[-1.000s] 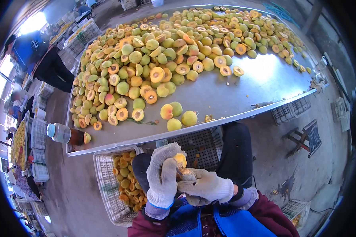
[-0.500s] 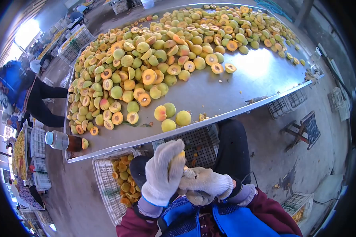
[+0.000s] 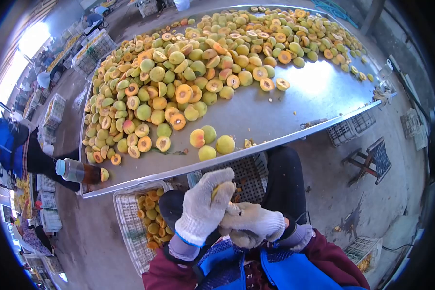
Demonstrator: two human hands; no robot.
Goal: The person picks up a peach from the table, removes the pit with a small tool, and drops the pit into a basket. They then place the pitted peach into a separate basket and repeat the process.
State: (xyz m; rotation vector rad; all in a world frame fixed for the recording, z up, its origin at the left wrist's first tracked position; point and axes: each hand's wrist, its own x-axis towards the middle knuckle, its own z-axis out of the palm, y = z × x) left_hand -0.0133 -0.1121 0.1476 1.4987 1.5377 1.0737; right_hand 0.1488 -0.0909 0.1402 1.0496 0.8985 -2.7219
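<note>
Left hand (image 3: 204,205): fingers clamped on a yellow-green fruit piece (image 3: 216,191), mostly hidden by the glove. Right hand (image 3: 253,221): fingers curled closed, up against the left ones; can't tell what's inside them.

Containers:
- White slatted basket (image 3: 125,217), left of the left fingers: orange and green fruit halves (image 3: 153,217).
- Dark perforated crate (image 3: 249,175), just beyond the fingers, between the knees: a few scraps visible.
- Clear bottle (image 3: 74,170), blue cap, far left of the fingers on the table corner: upright, brown liquid at the base, fruit half (image 3: 104,174) beside it.
- Crate (image 3: 365,247), well right of the right fingers: some orange fruit.
- Crates (image 3: 345,130) under the table edge, beyond and right of the fingers: contents unclear.

Materials: gloves are knit, off-white, stained grey-brown at the fingers. Fruit is round, smooth-skinned; halves show orange flesh, some with pits.

Surface: metal table (image 3: 246,116) ahead of the fingers, shiny, raised rim. Big fruit pile (image 3: 179,77) across the far and left parts. Four fruits (image 3: 210,142) grouped near the edge, straight ahead of the fingers.

Room: concrete floor (image 3: 319,193), folding stool (image 3: 374,162) off to the right. Co-worker (image 3: 14,147) in blue, far left.
</note>
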